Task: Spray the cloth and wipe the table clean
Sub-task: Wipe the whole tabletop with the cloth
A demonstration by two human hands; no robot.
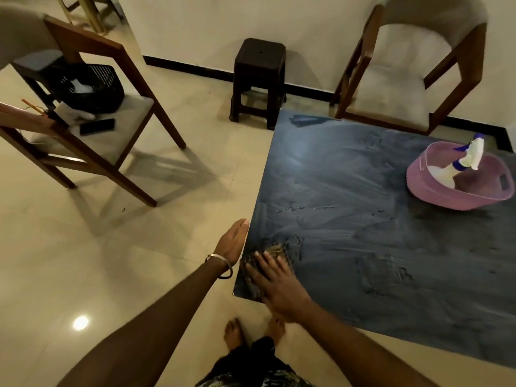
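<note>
— Any writing you can make out anywhere?
— None. The white spray bottle with blue trigger, lying in the pink plastic basin at the right of the frame, shows no legible label.
— And the black flat phone, left?
— Dark screen, no text.

Glossy cream floor tiles catch a ceiling light's glare below an off-white wall with dark skirting, where a dark stool stands between two cushioned wooden chairs.
</note>
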